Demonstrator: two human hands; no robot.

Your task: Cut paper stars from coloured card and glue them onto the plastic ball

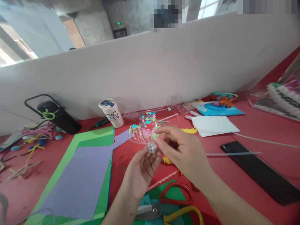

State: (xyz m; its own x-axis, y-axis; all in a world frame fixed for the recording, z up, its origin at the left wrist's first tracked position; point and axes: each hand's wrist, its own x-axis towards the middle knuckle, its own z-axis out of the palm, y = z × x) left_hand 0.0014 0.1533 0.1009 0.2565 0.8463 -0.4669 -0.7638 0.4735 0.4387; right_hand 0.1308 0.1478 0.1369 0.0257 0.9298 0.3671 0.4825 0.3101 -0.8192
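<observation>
My left hand (142, 167) grips the clear cap-like base of a plastic craft (152, 147) from below. Thin clear and pinkish strips spread out from that base, dotted with small coloured stars (148, 120) in blue, green and pink. Fingers of my right hand (189, 150) are pinched together at the craft's right side, over a small light-green star (154, 136). Whether they hold that star or a strip is hard to make out. Below my hands lie scissors (152, 212) with one red and one yellow handle.
Purple paper (79, 181) rests on green sheets (67, 156) at left. Behind stand a black bottle (59, 117) and a white cup (112, 114). To the right are white paper (214, 125), a black phone-like slab (264, 172) and a blue packet (220, 110). A white partition (145, 72) rises behind.
</observation>
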